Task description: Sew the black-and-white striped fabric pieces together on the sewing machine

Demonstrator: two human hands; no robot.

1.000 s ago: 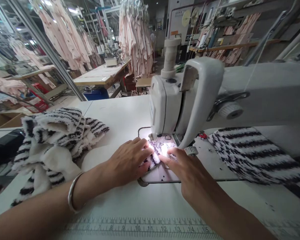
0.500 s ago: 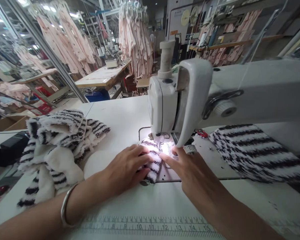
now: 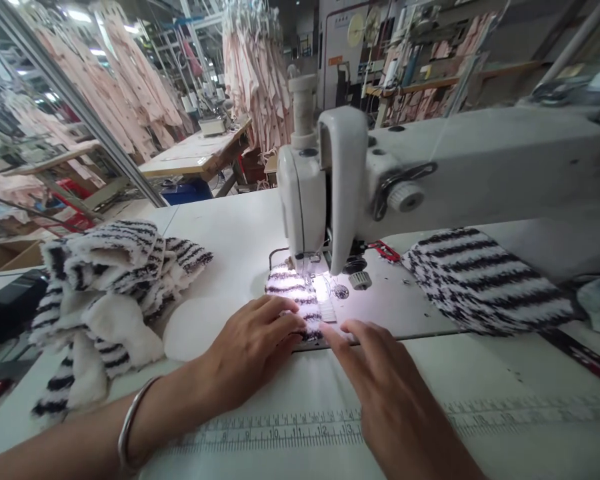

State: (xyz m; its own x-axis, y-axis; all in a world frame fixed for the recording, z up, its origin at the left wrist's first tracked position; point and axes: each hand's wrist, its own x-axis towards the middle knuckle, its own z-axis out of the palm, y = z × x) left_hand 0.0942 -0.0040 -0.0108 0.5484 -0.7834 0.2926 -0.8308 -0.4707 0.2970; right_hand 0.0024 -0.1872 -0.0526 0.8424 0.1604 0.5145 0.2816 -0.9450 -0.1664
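A small black-and-white striped fleece piece [image 3: 291, 292] lies under the needle of a white sewing machine [image 3: 330, 180], lit by the machine's lamp. My left hand [image 3: 253, 347] rests flat on the near end of that piece, fingers spread, a metal bangle on the wrist. My right hand [image 3: 380, 373] lies flat on the table just right of the piece, its fingertips at the piece's near edge by the metal needle plate [image 3: 380, 307].
A heap of striped fleece pieces [image 3: 110, 280] sits at the left of the table. Another striped piece [image 3: 480, 280] lies under the machine arm at right. A printed ruler [image 3: 305, 427] runs along the table's near edge. Pink garments hang in the background.
The striped piece has advanced away from me under the needle. Both hands have drawn back toward me, and the view has shifted right.
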